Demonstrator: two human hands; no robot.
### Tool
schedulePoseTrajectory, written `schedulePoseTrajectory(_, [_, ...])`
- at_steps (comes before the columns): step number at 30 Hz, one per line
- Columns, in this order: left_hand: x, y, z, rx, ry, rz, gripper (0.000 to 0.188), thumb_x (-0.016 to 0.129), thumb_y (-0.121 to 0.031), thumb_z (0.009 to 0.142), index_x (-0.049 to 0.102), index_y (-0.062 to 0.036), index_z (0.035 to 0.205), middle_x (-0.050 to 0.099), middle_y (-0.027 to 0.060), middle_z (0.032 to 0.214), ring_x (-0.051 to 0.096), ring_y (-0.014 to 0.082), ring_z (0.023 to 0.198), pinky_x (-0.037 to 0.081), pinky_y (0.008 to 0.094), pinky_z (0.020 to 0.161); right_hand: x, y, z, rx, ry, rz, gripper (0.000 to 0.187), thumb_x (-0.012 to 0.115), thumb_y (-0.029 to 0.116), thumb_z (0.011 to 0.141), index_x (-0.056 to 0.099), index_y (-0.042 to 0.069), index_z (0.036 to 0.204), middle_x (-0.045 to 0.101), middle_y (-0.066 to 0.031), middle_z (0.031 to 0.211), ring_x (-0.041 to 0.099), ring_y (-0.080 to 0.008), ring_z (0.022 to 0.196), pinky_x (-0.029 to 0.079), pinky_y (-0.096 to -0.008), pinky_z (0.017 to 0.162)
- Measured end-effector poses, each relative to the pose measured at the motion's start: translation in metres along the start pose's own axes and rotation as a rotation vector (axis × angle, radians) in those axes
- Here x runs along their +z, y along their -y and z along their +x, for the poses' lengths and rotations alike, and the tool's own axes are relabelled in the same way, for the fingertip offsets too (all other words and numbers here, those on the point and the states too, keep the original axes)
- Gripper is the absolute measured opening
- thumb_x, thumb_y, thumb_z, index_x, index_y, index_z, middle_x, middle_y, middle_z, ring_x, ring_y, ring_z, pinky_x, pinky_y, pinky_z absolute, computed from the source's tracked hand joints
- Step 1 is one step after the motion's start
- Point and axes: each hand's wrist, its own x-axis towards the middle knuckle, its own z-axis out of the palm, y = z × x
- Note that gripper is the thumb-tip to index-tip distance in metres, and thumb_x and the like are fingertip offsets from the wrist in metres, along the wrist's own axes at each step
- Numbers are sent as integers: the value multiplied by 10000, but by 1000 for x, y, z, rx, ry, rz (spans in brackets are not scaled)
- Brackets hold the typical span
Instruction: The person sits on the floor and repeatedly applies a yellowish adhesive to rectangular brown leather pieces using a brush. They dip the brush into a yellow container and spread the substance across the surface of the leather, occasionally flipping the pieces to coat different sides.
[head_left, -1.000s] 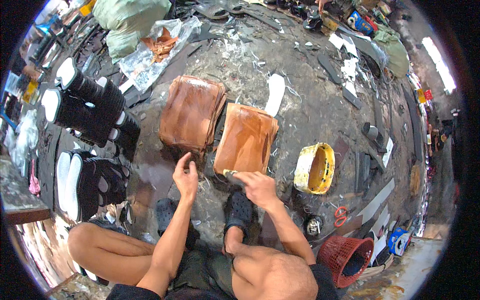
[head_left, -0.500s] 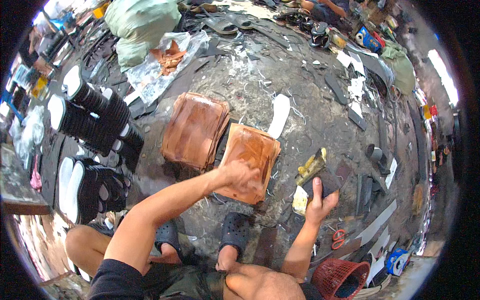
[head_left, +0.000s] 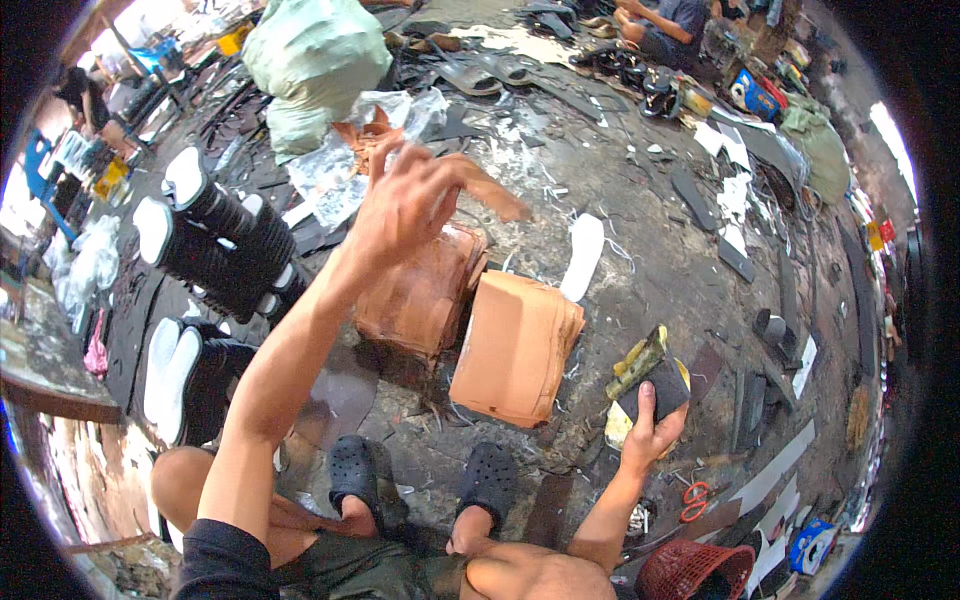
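Note:
My left hand [head_left: 405,205] is raised over the left stack of brown sheets [head_left: 410,300]. Its fingers pinch a thin orange-brown sheet [head_left: 492,192], blurred and seen nearly edge-on. That left stack has a glossy, streaked top, partly hidden by the hand. Beside it lies a right stack of tan sheets [head_left: 515,345], its top matte and paler. Off to the right, my right hand [head_left: 655,425] grips a dark flat piece [head_left: 650,398] with a yellow-crusted, rolled edge [head_left: 642,362]; its exact kind is unclear.
Black soles with white tops stand in stacks [head_left: 215,240] at the left. A white insole [head_left: 583,255] lies beyond the tan stack. Orange-handled scissors [head_left: 694,502] and a red basket [head_left: 695,572] are near my right arm. Another person [head_left: 665,30] sits at the far right.
My left hand has risen away from the right stack, carrying a sheet up and leftward. That stack's glossy top is replaced by a matte one. My right hand keeps its grip.

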Motion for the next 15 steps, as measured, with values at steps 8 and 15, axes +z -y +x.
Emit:
schedulePoseTrajectory(8, [47, -49, -223, -169, 574, 247, 246, 672, -218, 790, 720, -133, 1016, 664, 61, 1105, 537, 298, 1158, 346, 523, 1069, 11, -7, -27, 61, 86, 72, 392, 627, 75, 931, 538, -37, 1296, 577, -144, 1280, 552, -244, 1167, 410, -379, 1037])
schedulePoseTrajectory(15, [134, -179, -231, -974, 396, -763, 863, 817, -378, 747, 460, 59, 1400, 558, 250, 1356, 509, 429, 1245, 442, 487, 1010, -79, -9, 13, -44, -17, -440, 399, 655, 122, 912, 562, -69, 1250, 638, -203, 1232, 604, -269, 1118, 441, -382, 984])
